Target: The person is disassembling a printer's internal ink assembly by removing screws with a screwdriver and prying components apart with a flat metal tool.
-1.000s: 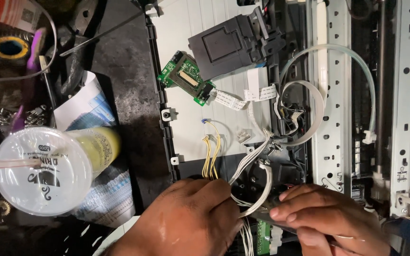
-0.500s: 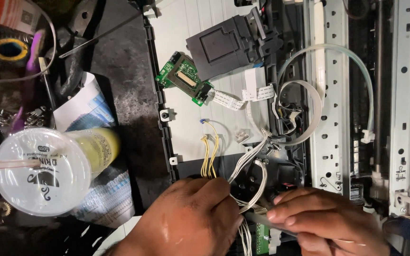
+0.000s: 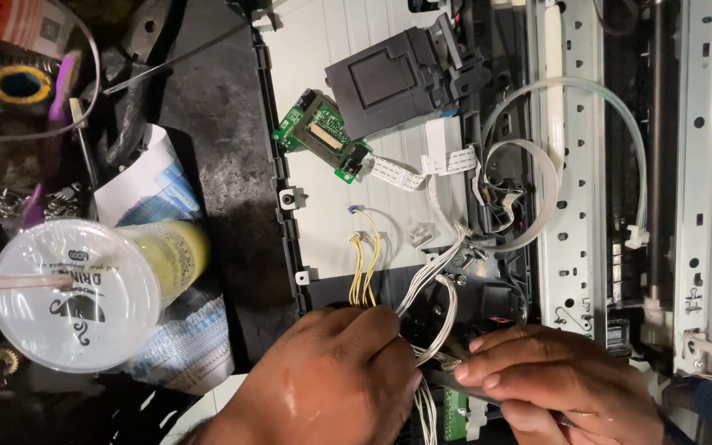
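- The left hand sits at the bottom centre of the frame, fingers curled narrow, its fingertips pressed among a bundle of thin white wires that rises from between the two hands toward the middle of the frame.
- The right hand lies at the bottom right, fingers pinched close on a slim dark tool whose tip points left toward the wires; what kind of tool it is cannot be told.
- Just below the tool, a small green circuit board shows between the hands, partly hidden.
- A pair of thin yellow wires runs down the pale plastic panel to the left hand's knuckles.
- In the upper centre a second green circuit board lies tilted beside a dark grey plastic block, with a flat white ribbon cable leading off to the right.
- A clear looped tube arcs over the perforated grey metal rail at the right.
- At the left edge stands a clear plastic cup with a domed lid and yellowish drink, well apart from the hands.
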